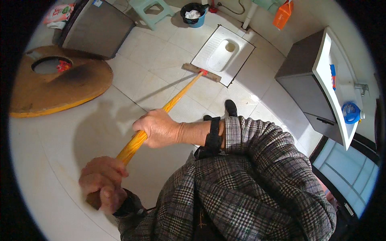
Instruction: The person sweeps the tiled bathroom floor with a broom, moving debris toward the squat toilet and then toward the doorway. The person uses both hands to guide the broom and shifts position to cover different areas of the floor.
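A long-handled floor squeegee (185, 90), with a yellow wooden handle, a red socket and a narrow brownish bar for a head, slants across the middle of the view. Its head touches the tiles along the near edge of a white squat toilet (219, 60). My right hand (157, 127) is wrapped round the middle of the handle. Lower and to the left, my left hand (103, 181) grips the handle's upper end and is slightly blurred. Both wrists wear black bands, and the sleeves are grey plaid.
A round brown board (86, 82) with a hole lies at the left beside a dark cabinet (98, 30). Behind stand a pale green stool (152, 12) and a bin (197, 22) with a black liner. On the right, a white-topped sink cabinet (307, 76) holds a blue bottle (350, 112).
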Demonstrator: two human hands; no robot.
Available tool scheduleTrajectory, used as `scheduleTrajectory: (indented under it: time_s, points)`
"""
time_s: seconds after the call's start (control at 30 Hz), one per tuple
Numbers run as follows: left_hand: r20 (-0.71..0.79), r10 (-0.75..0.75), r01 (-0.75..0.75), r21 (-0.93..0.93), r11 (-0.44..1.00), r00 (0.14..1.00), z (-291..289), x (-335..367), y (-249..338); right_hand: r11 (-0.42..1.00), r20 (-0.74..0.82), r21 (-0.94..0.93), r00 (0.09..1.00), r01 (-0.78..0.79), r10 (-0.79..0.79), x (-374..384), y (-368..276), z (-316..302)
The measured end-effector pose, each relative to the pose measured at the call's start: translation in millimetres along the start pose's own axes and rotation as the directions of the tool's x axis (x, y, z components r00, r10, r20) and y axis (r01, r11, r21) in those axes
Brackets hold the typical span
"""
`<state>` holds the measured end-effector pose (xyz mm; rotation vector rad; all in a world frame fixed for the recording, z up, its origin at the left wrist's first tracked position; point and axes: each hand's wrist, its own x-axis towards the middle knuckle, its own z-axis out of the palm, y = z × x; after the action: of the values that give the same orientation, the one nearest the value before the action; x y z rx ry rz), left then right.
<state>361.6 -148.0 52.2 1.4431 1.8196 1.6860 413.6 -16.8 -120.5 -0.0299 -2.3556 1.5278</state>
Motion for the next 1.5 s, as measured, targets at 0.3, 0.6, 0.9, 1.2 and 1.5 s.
scheduleTrajectory:
  time_s: [0.3,0.6,0.9,1.2,1.5]
  points:
    - [0.033,0.013,-0.012,-0.036,0.999,0.999,9,-1,-13,0.999,-0.060,-0.053,0.998,0.013,-0.016,1,7,-10]
    - [0.257,0.147,-0.107,-0.163,0.981,0.955,-3,6,1,1.000,-0.096,0.021,0.995,-0.019,0.021,-34,-24,-11]
    - [0.386,0.369,-0.146,-0.497,0.855,0.845,29,23,-15,0.999,-0.136,-0.028,0.990,0.038,-0.041,-56,-10,-30]
    - [0.371,0.144,-0.070,-0.206,0.976,0.917,72,39,-42,0.989,-0.262,-0.144,0.963,0.027,-0.065,-61,47,-75]
    - [0.519,0.126,-0.073,-0.122,0.990,0.845,167,44,-119,0.930,-0.245,-0.347,0.969,-0.125,0.039,-107,158,-154]
